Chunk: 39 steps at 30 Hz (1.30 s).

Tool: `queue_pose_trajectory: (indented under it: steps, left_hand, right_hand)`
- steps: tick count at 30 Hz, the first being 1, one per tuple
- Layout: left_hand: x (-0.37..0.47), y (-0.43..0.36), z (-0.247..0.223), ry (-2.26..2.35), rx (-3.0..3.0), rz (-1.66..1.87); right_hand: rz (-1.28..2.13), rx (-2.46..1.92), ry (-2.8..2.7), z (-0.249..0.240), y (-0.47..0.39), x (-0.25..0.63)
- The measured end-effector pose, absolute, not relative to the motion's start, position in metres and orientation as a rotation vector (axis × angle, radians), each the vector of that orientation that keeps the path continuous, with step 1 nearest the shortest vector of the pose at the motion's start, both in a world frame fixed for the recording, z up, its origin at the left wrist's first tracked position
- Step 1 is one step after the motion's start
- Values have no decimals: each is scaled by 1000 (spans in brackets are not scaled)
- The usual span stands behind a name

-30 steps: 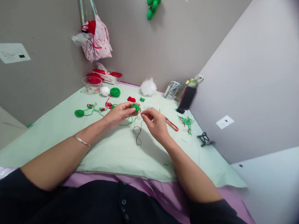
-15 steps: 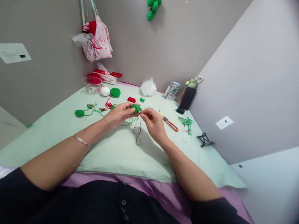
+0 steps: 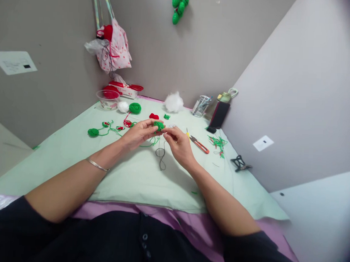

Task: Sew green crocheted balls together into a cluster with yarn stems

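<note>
A small green crocheted piece [image 3: 158, 126] is gripped between the thumb and fingers of my left hand [image 3: 141, 134], above the middle of the table. Against its right side, my right hand [image 3: 178, 144] is closed in a pinch. What those fingertips hold is too small to make out. Dark thread [image 3: 160, 153] hangs in loops beneath the two hands. Green yarn strands [image 3: 148, 145] lie under my left hand. Just beyond the hands are a red crocheted piece [image 3: 154, 116] and a little green piece [image 3: 166, 116].
Orange thread snips [image 3: 200, 145] lie right of my hands, near green yarn scraps [image 3: 217, 143] and a black claw clip [image 3: 239, 163]. Behind are white stuffing [image 3: 174, 102], a pen holder [image 3: 201, 106], a phone [image 3: 219, 115], a green yarn ball [image 3: 134, 108] and a plastic tub [image 3: 107, 100].
My right fingertips have shifted slightly at the edge of the green piece, which has turned a little. My left hand stays almost still.
</note>
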<state>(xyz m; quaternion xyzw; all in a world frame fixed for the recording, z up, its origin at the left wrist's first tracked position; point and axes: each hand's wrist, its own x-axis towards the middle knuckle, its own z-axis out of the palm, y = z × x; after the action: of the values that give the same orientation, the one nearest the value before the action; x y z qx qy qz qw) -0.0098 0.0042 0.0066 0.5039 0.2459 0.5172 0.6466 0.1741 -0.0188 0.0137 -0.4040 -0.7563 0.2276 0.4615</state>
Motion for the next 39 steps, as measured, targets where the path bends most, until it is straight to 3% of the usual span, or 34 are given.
queue_pose_trajectory:
  steps: [22,33,39]
  left_hand:
    - [-6,8,-3,529,1225,1171]
    - [-8,5,3,623,1184,1215]
    - [-6,10,-6,653,1283,1149]
  right_hand:
    - [531,-979,-1784,8,-16,173]
    - [930,-955,-1711,7,-4,178]
    - [912,-903,-1652,11,-6,175]
